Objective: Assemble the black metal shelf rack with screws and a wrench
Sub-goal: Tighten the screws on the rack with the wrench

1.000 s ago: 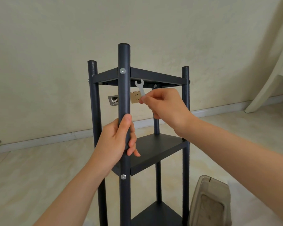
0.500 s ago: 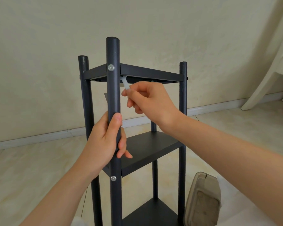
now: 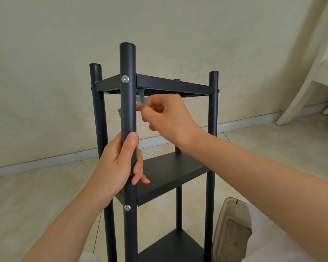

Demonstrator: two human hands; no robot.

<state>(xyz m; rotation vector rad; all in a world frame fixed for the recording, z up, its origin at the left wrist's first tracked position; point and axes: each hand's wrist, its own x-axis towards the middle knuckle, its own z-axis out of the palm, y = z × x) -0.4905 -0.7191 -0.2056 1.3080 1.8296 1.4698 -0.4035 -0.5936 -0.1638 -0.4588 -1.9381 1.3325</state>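
The black metal shelf rack [image 3: 170, 86] stands upright in front of me, with several posts and three shelves. My left hand [image 3: 119, 163] is wrapped around the nearest post [image 3: 128, 110], between the top and middle shelves. My right hand [image 3: 169, 118] pinches a small flat silver wrench [image 3: 142, 96]. The wrench head reaches up under the top shelf's front corner, just behind that post, and its jaw is hidden there. A silver screw head [image 3: 125, 79] shows on the post at the top shelf, and another screw [image 3: 127, 207] at the middle shelf.
A clear plastic container [image 3: 231, 229] sits on the pale floor at the rack's lower right. A white chair leg [image 3: 299, 87] leans at the far right. A beige wall with a white baseboard [image 3: 45, 163] runs behind the rack.
My right hand has carried the wrench left and up, from open air behind the top shelf to under its front corner by the near post. My left hand keeps its grip.
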